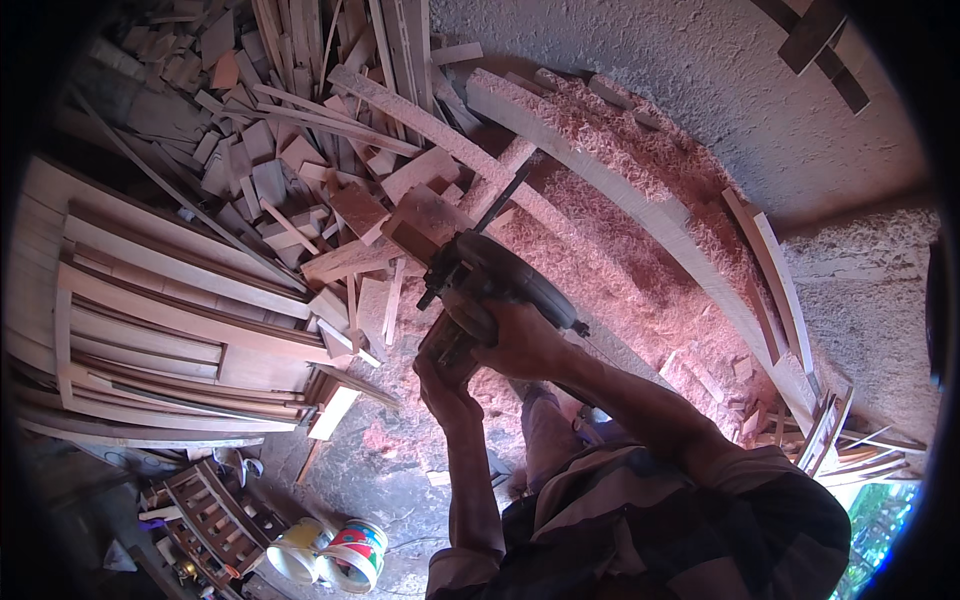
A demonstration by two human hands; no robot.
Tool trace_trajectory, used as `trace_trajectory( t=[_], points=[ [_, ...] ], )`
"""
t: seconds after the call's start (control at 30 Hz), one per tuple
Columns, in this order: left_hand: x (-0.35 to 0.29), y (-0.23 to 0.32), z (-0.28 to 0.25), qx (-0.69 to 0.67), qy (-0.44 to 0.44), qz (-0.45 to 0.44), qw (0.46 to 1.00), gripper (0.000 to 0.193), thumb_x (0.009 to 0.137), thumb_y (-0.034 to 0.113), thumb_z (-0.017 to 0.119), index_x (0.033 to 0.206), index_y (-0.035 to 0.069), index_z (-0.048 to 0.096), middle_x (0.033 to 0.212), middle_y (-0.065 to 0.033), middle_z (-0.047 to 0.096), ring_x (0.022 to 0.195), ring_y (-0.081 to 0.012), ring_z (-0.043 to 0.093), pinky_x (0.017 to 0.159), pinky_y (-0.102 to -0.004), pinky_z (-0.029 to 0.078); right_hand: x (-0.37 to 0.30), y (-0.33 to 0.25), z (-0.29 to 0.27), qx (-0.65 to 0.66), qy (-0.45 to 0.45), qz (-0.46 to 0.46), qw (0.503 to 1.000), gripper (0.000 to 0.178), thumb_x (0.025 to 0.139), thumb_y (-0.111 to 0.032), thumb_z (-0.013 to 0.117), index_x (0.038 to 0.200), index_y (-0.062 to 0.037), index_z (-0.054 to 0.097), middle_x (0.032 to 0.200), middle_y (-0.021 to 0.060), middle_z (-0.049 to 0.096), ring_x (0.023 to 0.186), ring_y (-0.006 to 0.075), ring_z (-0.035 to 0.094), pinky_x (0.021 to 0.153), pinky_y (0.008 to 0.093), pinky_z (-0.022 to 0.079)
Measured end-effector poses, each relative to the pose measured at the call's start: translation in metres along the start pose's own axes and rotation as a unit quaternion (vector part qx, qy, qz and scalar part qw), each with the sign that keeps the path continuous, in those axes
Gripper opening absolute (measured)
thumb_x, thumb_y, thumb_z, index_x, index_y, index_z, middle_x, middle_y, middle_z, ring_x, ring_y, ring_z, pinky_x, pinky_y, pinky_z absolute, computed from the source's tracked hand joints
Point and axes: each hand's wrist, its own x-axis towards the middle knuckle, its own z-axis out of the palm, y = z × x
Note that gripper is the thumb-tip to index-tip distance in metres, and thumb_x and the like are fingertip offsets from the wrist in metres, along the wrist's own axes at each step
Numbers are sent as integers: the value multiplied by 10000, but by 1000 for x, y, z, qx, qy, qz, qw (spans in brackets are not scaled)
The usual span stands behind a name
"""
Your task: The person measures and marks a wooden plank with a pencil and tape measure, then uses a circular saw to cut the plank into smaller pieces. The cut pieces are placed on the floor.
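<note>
Both my hands hold a dark handheld power tool (pixel 465 285) in front of me, with a rounded housing and a flat plate at its far end; its exact kind is unclear. My right hand (pixel 525 342) is closed on its body, close to the rounded housing. Lower down, my left hand (pixel 448 392) wraps around the near end, its fingertips partly hidden. A narrow dark bar (pixel 502 198) shows just past the tool. Beyond it, a long dusty board (pixel 440 130) runs diagonally over reddish shavings (pixel 610 240).
Heaped wood offcuts (pixel 270 180) lie at the far left. Stacked wooden frames (pixel 190 310) fill the left side. A long thick plank (pixel 630 195) curves along the right, near a rough wall (pixel 640 50). Two buckets (pixel 352 555) stand at the lower left by a slatted wooden piece (pixel 215 520).
</note>
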Motion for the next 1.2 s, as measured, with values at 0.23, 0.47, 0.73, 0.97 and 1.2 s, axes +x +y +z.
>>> trace_trajectory(
  t=[0.23, 0.47, 0.73, 0.97, 1.2],
  points=[
    [30, 10, -1, -18, 17, -3, 1000, 554, 1066, 493, 448, 1390, 51, 529, 1332, -140, 622, 1197, -242, 636, 1028, -406, 499, 31, -7, 9, -14, -5, -3, 1000, 454, 743, -160, 739, 1149, 15, 638, 986, 269, 702, 952, 421, 704, 837, 469, 569],
    [59, 30, 2, -15, 8, 7, 1000, 584, 1067, 494, 440, 1439, 45, 480, 1363, -153, 612, 1239, -262, 614, 1051, -430, 487, 62, -17, 19, -7, 1, -22, 1000, 437, 732, -140, 726, 1133, 13, 644, 982, 272, 701, 958, 422, 702, 845, 465, 572],
    [100, 63, 8, 16, -68, 182, 981, 664, 1048, 547, 446, 1519, 83, 391, 1466, -153, 532, 1318, -305, 558, 1139, -481, 426, 102, -25, 22, 16, 33, -181, 983, 473, 750, -94, 731, 1202, 3, 631, 1002, 239, 716, 953, 369, 722, 837, 426, 585],
    [29, 79, 70, 80, -142, 266, 950, 725, 1037, 594, 441, 1512, 50, 384, 1485, -147, 475, 1363, -294, 498, 1139, -457, 441, 12, -55, -48, 39, 87, -241, 966, 433, 821, -94, 761, 1229, -14, 638, 1010, 173, 735, 912, 276, 731, 790, 384, 583],
    [-73, -33, 63, 72, -192, 64, 977, 726, 1048, 632, 377, 1424, 18, 475, 1395, -136, 525, 1307, -263, 507, 1117, -409, 398, -161, -16, -124, 11, 170, -79, 982, 437, 829, -136, 782, 1228, -6, 659, 994, 135, 735, 878, 167, 696, 762, 348, 551]
  ],
)
